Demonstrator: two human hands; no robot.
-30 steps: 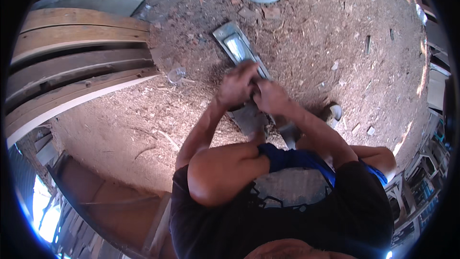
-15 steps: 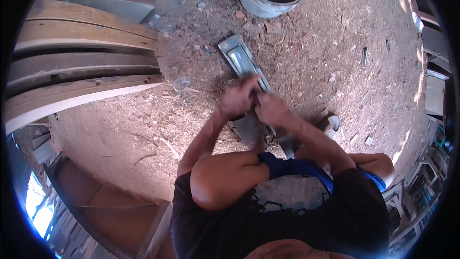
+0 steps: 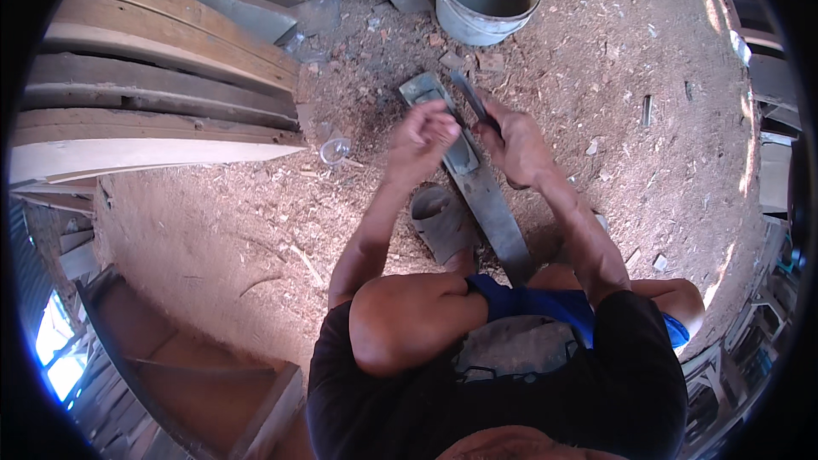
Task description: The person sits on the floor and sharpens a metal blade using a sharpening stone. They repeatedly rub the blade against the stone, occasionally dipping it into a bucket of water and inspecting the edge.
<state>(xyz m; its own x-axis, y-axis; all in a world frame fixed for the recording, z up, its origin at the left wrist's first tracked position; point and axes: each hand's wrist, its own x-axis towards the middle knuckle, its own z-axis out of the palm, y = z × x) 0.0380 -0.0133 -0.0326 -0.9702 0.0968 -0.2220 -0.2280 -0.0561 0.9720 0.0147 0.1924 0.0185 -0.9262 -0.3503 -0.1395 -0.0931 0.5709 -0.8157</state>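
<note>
My right hand is closed around a dark, flat, narrow blade-like tool, its far end pointing up and to the left. Beside it on the left, my left hand hovers over the plank with fingers loosely bent and apart, and no object shows in it. Under both hands a long grey plank slants away from between my legs. On its far half lies a smooth, wet-looking grey slab, like a sharpening stone, partly hidden by my left hand.
Beyond the plank stands a pale bucket of greyish water. Thick curved timbers are stacked at the left. A clear plastic cup lies on the shavings-covered ground. My sandalled foot is beside the plank, and a brown wooden trough sits at lower left.
My hands, earlier together over the slab, have come apart. The right has lifted the blade-like tool up and to the right, and the left has moved slightly farther away.
</note>
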